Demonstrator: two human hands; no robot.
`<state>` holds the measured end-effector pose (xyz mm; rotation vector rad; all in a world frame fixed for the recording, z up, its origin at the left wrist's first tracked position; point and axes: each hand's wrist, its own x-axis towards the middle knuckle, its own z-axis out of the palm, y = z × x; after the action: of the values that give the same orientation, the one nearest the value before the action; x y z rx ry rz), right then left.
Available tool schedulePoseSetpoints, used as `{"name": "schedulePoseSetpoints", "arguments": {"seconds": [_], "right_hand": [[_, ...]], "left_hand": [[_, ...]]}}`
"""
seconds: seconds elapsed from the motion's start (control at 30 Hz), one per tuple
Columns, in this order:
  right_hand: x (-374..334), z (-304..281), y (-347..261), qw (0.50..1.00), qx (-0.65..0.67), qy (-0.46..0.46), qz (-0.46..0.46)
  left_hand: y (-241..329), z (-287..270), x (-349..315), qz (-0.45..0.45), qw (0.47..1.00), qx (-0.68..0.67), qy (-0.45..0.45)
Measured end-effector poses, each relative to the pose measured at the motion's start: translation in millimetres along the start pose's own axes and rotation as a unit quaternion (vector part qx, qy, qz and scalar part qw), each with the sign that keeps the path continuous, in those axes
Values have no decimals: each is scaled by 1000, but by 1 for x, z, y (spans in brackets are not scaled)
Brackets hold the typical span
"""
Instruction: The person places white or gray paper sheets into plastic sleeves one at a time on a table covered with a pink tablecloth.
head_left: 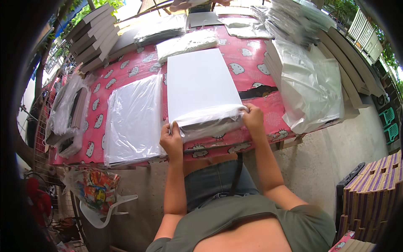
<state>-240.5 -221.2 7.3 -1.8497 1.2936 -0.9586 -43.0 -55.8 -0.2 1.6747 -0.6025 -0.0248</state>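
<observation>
White panel [201, 82] on a pink patterned worktop [247, 80], lying at the middle of the near edge with its long sides running toward the far edge. Translucent plastic film [205, 113] gathers across the panel's near end. The left hand [172, 140] pinches the film at the near left corner of the panel; the right hand [254, 119] pinches it at the near right corner. A plastic-wrapped panel [132, 122] lies to the left, along the near edge; grey boards [92, 38] form a stack at the far left corner; whitish plastic sheeting [310, 84] drapes the near right corner
</observation>
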Motion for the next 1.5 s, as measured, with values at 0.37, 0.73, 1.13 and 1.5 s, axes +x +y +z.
{"name": "schedulePoseSetpoints", "arguments": {"seconds": [0.37,0.73,1.13,1.5], "right_hand": [[-105,-63,27,911,318,-186,185],[-21,-107,-48,796,536,-250,-130],[148,-79,-164,945,146,15,-291],[144,-31,-147,952,236,45,-188]], "left_hand": [[17,-76,-80,-79,990,-119,-17],[66,-104,9,-45,926,-361,-99],[149,-6,207,94,975,-200,13],[80,18,185,118,948,-294,-18]]}}
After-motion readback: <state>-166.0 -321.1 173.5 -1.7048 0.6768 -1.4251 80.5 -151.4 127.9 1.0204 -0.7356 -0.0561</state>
